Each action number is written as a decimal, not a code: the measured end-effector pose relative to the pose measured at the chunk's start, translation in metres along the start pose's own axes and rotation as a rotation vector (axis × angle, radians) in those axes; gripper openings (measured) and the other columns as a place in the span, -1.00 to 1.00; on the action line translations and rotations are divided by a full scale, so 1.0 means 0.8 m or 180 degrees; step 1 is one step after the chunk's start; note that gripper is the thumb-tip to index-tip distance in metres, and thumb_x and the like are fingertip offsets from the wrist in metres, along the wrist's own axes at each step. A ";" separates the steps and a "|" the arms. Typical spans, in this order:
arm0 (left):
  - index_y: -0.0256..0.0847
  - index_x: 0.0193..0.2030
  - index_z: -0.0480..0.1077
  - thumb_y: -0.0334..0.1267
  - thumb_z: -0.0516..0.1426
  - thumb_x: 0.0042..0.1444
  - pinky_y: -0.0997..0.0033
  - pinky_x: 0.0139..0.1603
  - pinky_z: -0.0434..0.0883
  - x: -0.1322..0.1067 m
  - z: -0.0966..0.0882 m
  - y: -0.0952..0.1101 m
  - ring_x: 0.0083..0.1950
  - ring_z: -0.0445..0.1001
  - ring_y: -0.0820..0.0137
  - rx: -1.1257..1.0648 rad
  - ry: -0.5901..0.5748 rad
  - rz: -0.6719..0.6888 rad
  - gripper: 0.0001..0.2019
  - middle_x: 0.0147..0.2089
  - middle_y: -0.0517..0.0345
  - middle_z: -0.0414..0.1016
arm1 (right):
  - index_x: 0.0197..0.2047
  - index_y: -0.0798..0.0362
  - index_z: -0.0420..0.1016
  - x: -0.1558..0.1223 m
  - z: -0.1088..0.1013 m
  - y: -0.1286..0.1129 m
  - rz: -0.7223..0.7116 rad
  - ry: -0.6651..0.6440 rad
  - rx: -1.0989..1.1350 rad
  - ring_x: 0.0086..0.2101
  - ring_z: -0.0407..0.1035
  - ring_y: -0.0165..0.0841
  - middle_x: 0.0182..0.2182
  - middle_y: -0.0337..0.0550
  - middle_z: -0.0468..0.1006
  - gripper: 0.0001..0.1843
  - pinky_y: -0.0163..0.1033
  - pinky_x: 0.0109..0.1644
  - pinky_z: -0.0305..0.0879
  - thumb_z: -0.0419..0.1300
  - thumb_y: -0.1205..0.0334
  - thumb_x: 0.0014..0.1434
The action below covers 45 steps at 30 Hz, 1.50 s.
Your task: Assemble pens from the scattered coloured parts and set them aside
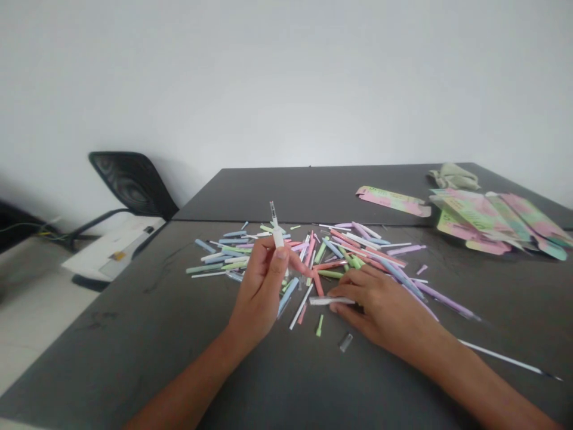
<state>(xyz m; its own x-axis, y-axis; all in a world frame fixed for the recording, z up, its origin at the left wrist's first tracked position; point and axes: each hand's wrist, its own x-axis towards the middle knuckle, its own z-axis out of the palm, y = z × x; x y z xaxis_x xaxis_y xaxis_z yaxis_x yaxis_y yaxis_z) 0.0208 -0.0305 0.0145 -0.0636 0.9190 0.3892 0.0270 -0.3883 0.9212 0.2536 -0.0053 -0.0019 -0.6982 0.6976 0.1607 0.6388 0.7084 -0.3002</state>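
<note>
Sticks in pale blue, pink, green, purple and white lie in a loose, criss-crossed heap on a dark table. The left hand is raised just above the heap, its fingers pinched around a white stick with a dark tip, which stands nearly upright. The right hand sits low against the near side of the heap, its fingers curled and closed on a flat white strip that pokes out toward the left hand (it looks held, though the fingers hide part of it).

A small clear tube lies on the table just below the right hand, and a long thin black-tipped stick lies well off to the right. Farther back are flattened sheets of printed card in pink and green, with a crumpled green cloth behind them. A black chair stands beyond the table's left side.
</note>
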 end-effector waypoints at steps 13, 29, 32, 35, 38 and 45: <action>-0.10 -0.11 0.37 -0.03 0.03 0.56 0.18 0.18 0.32 0.012 -0.004 -0.024 -0.06 0.58 0.25 0.0238 0.0236 -0.0088 -0.75 -0.23 0.18 0.62 | 0.11 -0.09 0.73 -0.004 -0.030 0.035 -0.0198 0.0108 -0.0199 0.06 0.61 -0.02 0.06 -0.06 0.76 -0.63 0.17 0.24 0.47 0.48 0.10 0.24; -0.10 -0.15 0.39 0.05 0.04 0.54 0.20 0.15 0.31 0.008 -0.001 -0.027 -0.05 0.54 0.23 0.0135 0.0401 -0.0105 -0.69 -0.23 0.17 0.58 | 0.19 -0.03 0.58 0.076 -0.061 0.206 0.1616 -0.0469 -0.0370 0.07 0.53 -0.12 0.21 -0.05 0.56 -0.67 0.01 0.10 0.56 0.29 0.06 0.44; -0.10 -0.13 0.39 0.04 0.05 0.54 0.22 0.11 0.32 0.008 0.000 -0.027 -0.13 0.53 0.25 0.0113 0.0418 -0.0131 -0.70 -0.25 0.20 0.57 | 0.20 -0.01 0.57 0.078 -0.056 0.207 0.1665 -0.0559 -0.0262 0.06 0.54 -0.11 0.21 -0.04 0.56 -0.65 0.02 0.10 0.56 0.30 0.06 0.43; -0.09 -0.13 0.38 0.00 0.04 0.55 0.23 0.10 0.32 0.008 0.000 -0.028 -0.16 0.51 0.28 0.0115 0.0355 -0.0138 -0.72 -0.27 0.22 0.55 | 0.23 0.00 0.55 0.080 -0.053 0.204 0.1727 -0.0471 -0.0148 0.07 0.54 -0.12 0.22 -0.02 0.56 -0.63 0.04 0.10 0.56 0.30 0.07 0.43; -0.09 -0.13 0.38 -0.04 0.01 0.57 0.23 0.08 0.32 0.006 0.000 -0.030 -0.16 0.49 0.29 0.0111 0.0275 -0.0157 -0.73 -0.29 0.24 0.50 | 0.23 0.00 0.54 0.078 -0.054 0.200 0.1850 -0.0244 0.0016 0.07 0.54 -0.12 0.22 -0.02 0.55 -0.62 0.05 0.10 0.56 0.30 0.07 0.43; -0.07 -0.13 0.39 -0.05 0.01 0.58 0.21 0.08 0.30 0.000 0.003 -0.030 -0.17 0.49 0.31 0.0154 0.0077 -0.0202 -0.73 -0.29 0.25 0.51 | 0.13 0.04 0.59 0.054 -0.087 0.179 0.2240 0.0602 0.0864 0.01 0.55 -0.15 0.13 -0.03 0.61 -0.68 0.01 0.07 0.57 0.31 0.06 0.43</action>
<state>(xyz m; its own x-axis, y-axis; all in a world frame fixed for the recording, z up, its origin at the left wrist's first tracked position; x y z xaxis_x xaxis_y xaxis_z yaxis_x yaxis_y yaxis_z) 0.0224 -0.0207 -0.0077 -0.0908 0.9394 0.3305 0.0704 -0.3250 0.9431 0.3372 0.1336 0.0271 -0.0750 0.9972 -0.0026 0.7927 0.0581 -0.6068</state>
